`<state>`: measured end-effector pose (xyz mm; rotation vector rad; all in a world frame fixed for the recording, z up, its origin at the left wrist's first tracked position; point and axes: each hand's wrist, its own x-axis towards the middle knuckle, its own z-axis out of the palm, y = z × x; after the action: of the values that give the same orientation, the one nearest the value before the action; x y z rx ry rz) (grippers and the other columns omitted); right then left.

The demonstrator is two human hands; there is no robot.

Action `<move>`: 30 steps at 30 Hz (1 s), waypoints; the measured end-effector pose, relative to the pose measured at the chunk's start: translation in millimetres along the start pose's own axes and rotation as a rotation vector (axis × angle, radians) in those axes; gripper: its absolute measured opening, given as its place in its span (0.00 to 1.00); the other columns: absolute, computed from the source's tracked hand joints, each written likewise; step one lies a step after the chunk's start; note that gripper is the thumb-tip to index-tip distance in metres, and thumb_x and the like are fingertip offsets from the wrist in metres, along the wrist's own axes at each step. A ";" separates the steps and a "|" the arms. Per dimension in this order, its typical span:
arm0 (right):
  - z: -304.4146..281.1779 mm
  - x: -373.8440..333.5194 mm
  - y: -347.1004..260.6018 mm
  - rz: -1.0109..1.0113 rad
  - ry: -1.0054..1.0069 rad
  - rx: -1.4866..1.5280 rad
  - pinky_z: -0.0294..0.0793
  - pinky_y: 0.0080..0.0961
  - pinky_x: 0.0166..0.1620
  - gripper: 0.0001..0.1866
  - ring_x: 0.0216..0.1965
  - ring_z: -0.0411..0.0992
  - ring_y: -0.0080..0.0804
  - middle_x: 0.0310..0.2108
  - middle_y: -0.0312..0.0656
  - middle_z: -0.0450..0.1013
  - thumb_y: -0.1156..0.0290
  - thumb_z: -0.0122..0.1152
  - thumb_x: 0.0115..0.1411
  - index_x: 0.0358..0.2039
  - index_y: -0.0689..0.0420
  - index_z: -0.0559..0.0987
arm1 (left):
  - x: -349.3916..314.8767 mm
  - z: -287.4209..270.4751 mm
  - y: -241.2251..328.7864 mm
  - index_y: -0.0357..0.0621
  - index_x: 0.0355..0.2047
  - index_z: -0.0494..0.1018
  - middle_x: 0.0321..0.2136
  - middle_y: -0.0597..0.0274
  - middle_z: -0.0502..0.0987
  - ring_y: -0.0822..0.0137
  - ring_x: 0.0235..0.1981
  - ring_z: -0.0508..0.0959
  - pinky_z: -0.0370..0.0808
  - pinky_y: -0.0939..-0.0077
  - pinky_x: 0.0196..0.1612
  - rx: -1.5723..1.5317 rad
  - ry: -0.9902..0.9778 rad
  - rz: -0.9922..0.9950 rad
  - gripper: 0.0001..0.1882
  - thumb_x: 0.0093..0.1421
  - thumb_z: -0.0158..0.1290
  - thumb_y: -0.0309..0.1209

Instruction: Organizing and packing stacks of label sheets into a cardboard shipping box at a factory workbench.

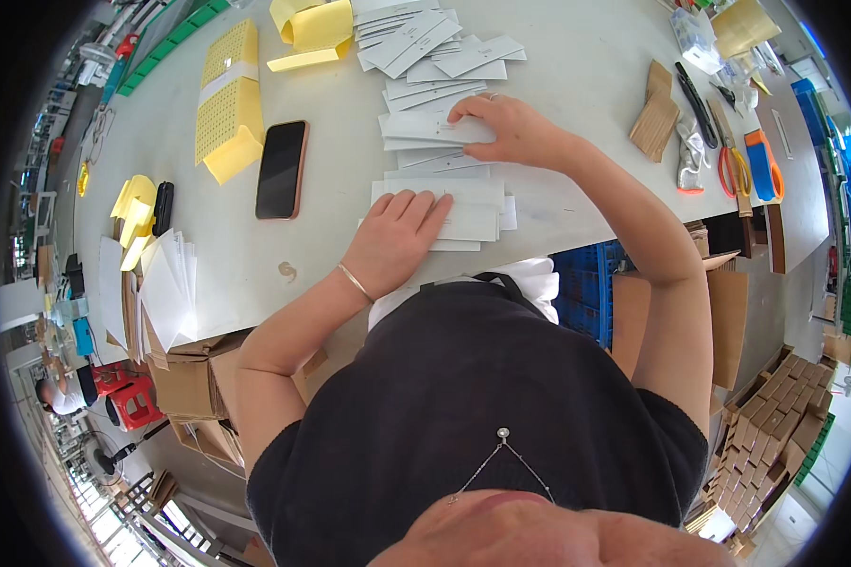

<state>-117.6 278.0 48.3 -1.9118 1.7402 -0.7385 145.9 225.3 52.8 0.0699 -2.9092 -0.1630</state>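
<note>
Flat white cards (416, 42) with small print lie in an overlapping row that runs from the far side of the table toward me. My left hand (388, 241) rests on the nearest group of cards (473, 220), its fingers stretched over their left part and the thumb lying on top. Farther up the row, my right hand (520, 132) spans the right end of a white card (416, 126), thumb at its near side and fingertips at its far side. The undersides of both hands are hidden.
Left of the row lie a phone (282, 170), a banded yellow stack (232, 94), yellow sheets (323, 26) and white sheets (167, 283). At the right are a brown cardboard piece (654, 113), a black cutter (695, 102), scissors (728, 170) and a tape roll (764, 165).
</note>
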 end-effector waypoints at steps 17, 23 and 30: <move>20.8 -35.7 -50.2 -0.107 -0.164 -0.040 0.65 0.42 0.56 0.24 0.53 0.67 0.49 0.51 0.48 0.69 0.71 0.66 0.50 0.48 0.53 0.71 | -28.1 4.2 -6.1 0.43 0.51 0.70 0.45 0.57 0.74 0.60 0.45 0.74 0.70 0.66 0.50 0.048 0.182 0.189 0.22 0.54 0.50 0.28; 29.7 -38.6 -48.5 -0.184 -0.101 -0.150 0.65 0.41 0.57 0.25 0.54 0.67 0.49 0.53 0.48 0.68 0.72 0.67 0.49 0.49 0.52 0.70 | -37.3 -4.1 -19.1 0.42 0.49 0.70 0.44 0.53 0.74 0.57 0.40 0.76 0.74 0.66 0.44 -0.084 0.482 0.332 0.24 0.49 0.54 0.27; 36.7 -47.5 -26.8 -0.245 -0.058 -0.102 0.65 0.40 0.57 0.26 0.54 0.65 0.50 0.50 0.50 0.70 0.68 0.68 0.49 0.48 0.59 0.70 | 11.0 -5.9 -29.2 0.38 0.56 0.65 0.43 0.53 0.70 0.51 0.42 0.73 0.71 0.62 0.48 -0.075 0.252 0.033 0.33 0.45 0.53 0.17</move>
<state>-76.2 327.0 33.7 -2.2205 1.5534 -0.6826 137.6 195.0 57.6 0.0269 -2.6492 -0.2393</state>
